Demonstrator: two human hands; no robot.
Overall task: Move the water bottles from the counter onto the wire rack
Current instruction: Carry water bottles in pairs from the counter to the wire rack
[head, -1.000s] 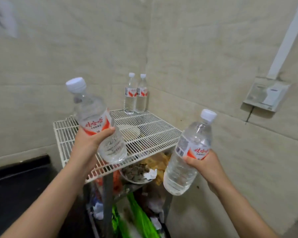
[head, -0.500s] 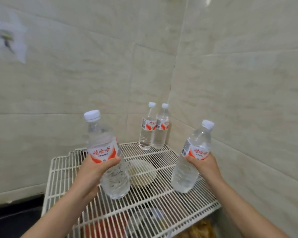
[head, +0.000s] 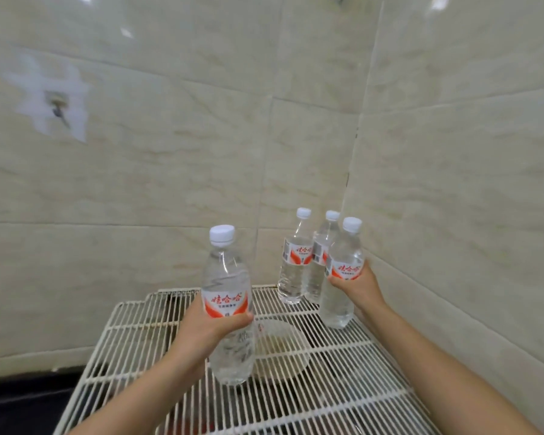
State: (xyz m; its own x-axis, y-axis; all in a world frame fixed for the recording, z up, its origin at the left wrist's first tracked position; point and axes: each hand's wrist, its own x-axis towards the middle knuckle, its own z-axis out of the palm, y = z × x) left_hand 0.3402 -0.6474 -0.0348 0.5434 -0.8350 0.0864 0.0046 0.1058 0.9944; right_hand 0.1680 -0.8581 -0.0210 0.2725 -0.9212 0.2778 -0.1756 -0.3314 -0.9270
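Note:
My left hand (head: 214, 328) grips a clear water bottle (head: 226, 284) with a white cap and a red-and-white label, upright over the middle of the white wire rack (head: 343, 387). My right hand (head: 357, 285) holds a second bottle (head: 343, 271) by its label; that bottle's base is at or just above the rack near the right wall. Two more bottles stand together in the rack's back corner: one (head: 296, 259) on the left and one (head: 319, 252) partly hidden behind the bottle in my right hand.
A shallow round dish (head: 283, 350) lies on the rack, just right of the left-hand bottle. Tiled walls close in at the back and on the right. A dark counter (head: 19, 400) runs along the left, below the rack's level.
Both hands have carried their bottles forward and deeper over the rack. The right-hand bottle is now lower and next to the two corner bottles. The view has moved closer.

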